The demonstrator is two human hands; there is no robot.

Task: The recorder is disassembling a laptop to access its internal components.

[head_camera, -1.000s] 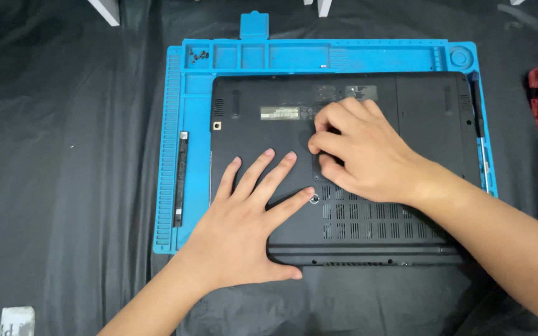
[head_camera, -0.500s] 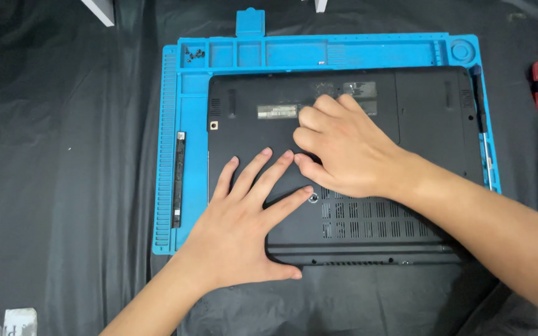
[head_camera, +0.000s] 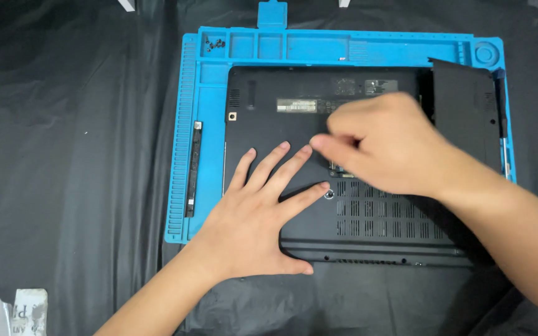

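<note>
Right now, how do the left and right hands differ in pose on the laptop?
The left hand lies flat, fingers spread, palm down on the laptop's underside; the right hand is curled, fingertips pinched together. The left sits toward the near edge; the right sits further in, by a raised black panel. Both are bare and over the laptop.

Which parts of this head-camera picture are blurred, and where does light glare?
Head view: the right hand is motion-blurred, the left hand on the laptop is sharp; soft glare streaks the black sheet; the blue mat is evenly lit.
</note>
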